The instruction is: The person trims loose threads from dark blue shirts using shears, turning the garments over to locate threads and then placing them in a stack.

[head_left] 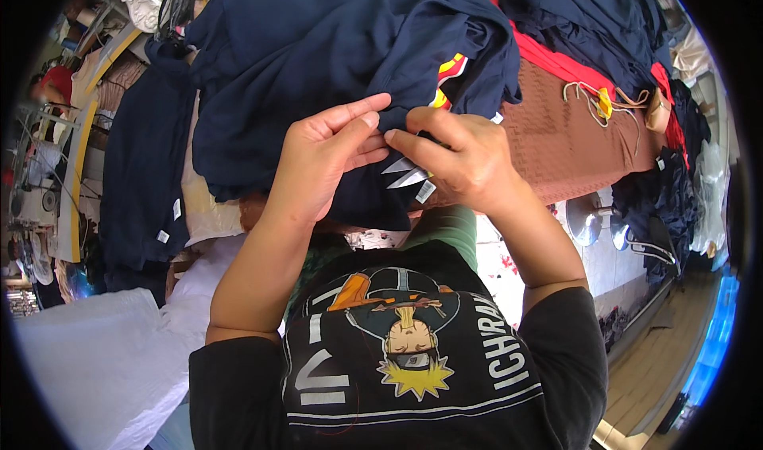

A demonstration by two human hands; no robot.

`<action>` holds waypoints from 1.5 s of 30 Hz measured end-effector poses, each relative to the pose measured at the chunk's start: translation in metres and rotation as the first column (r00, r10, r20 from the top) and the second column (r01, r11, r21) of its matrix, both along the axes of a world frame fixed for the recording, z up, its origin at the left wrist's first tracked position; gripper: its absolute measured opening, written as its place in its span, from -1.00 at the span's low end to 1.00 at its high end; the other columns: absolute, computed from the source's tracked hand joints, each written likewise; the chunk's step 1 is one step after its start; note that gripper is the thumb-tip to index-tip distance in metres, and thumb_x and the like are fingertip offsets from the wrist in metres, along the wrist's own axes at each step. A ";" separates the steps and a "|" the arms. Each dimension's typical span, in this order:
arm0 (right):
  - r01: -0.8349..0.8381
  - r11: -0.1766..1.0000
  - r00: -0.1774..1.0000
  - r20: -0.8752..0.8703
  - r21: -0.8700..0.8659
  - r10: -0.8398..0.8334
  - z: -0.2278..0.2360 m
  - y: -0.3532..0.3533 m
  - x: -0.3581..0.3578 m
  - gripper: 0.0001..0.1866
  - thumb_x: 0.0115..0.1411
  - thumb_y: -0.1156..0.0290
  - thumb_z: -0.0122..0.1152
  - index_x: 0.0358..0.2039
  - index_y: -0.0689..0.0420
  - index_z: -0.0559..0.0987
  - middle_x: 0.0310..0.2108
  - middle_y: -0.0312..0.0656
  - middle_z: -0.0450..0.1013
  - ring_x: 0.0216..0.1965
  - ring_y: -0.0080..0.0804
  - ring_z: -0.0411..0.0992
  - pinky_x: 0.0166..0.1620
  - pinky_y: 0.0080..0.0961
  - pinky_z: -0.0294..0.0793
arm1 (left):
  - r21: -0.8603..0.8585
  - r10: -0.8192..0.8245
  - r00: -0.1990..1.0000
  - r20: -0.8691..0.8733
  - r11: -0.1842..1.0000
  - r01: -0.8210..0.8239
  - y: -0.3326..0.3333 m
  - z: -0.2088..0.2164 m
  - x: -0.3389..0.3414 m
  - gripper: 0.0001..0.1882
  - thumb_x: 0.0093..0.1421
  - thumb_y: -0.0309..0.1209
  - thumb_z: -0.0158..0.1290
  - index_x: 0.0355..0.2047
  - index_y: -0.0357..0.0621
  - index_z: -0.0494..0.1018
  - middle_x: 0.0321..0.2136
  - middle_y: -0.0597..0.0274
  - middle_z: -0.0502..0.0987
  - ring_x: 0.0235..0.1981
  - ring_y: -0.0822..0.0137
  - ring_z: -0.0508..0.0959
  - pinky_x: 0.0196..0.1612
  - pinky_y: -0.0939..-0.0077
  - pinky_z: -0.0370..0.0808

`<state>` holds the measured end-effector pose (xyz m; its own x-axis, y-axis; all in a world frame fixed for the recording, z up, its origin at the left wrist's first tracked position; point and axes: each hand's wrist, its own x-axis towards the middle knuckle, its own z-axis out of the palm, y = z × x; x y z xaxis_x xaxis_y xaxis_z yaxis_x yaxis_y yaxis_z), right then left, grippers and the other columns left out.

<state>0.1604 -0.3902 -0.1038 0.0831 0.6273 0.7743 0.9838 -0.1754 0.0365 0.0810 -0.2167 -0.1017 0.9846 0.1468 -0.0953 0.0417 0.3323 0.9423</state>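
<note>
Left hand [322,152]: my thumb rests close to the forefinger, over the heaped navy-blue fabric [294,68]; whether they pinch cloth, I cannot tell.
Right hand [473,152]: my fingers curl around silver, pointed metal snips [408,179], blades apart and aimed leftward.
Navy fabric: in front of me, beneath both hands, partly over a brown textured cloth [564,148].
White tag [426,192]: just beside the blades.
</note>
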 end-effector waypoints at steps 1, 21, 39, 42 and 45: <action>-0.027 0.999 1.000 0.000 0.021 0.027 0.001 0.002 -0.001 -0.77 -0.15 0.44 0.17 -0.38 0.10 0.55 -0.39 -0.33 0.39 -0.59 -0.51 0.43 -0.56 -0.57 0.41 | 0.020 -0.003 1.000 0.010 1.000 0.003 -0.002 -0.001 -0.001 -0.68 0.27 -0.43 0.03 0.00 -0.30 0.47 -0.28 0.21 0.57 -0.32 0.46 0.59 -0.14 0.54 0.56; 0.024 0.988 0.858 -0.511 0.156 0.060 0.000 0.004 -0.022 -0.67 -0.11 0.75 0.16 -0.29 0.18 0.42 -0.31 -0.18 0.39 -0.45 -0.17 0.47 -0.44 -0.40 0.47 | 0.719 -0.104 0.756 0.646 0.417 -0.556 -0.014 0.001 -0.007 -0.84 -0.02 -0.54 0.24 -0.39 -0.16 0.53 -0.48 0.25 0.57 -0.49 0.28 0.60 -0.46 0.50 0.50; 0.025 1.000 0.826 -0.563 0.003 -0.019 0.021 -0.001 -0.035 -0.73 -0.05 0.64 0.29 -0.27 0.22 0.51 -0.40 -0.17 0.38 -0.50 -0.34 0.39 -0.43 -0.53 0.41 | 0.687 0.003 0.816 0.578 0.537 -0.488 -0.011 0.000 -0.005 -0.94 0.06 -0.58 0.16 -0.42 -0.28 0.52 -0.43 0.15 0.59 -0.42 0.21 0.61 -0.35 0.49 0.52; 0.087 0.996 0.759 -0.646 -0.032 -0.087 0.035 -0.007 -0.036 -0.72 -0.01 0.50 0.36 -0.25 0.21 0.52 -0.44 -0.24 0.31 -0.53 -0.41 0.29 -0.42 -0.56 0.37 | 0.653 0.039 0.854 0.519 0.626 -0.426 -0.005 0.001 -0.006 -0.94 0.12 -0.59 0.12 -0.37 -0.32 0.53 -0.42 0.12 0.60 -0.42 0.34 0.62 -0.33 0.54 0.52; 0.120 0.989 0.790 -0.596 -0.087 -0.148 0.033 -0.019 -0.028 -0.72 0.04 0.37 0.33 -0.25 0.13 0.49 -0.35 -0.15 0.42 -0.40 -0.18 0.48 -0.39 -0.37 0.46 | 0.640 0.034 0.874 0.485 0.667 -0.381 -0.002 0.000 -0.008 -0.92 0.13 -0.58 0.11 -0.35 -0.32 0.54 -0.44 0.13 0.60 -0.45 0.40 0.60 -0.34 0.59 0.50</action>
<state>0.1325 -0.4096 -0.0709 0.6068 0.6060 0.5144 0.7777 -0.3190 -0.5416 0.0734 -0.2191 -0.1013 0.8332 0.2019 0.5148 -0.3750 -0.4778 0.7944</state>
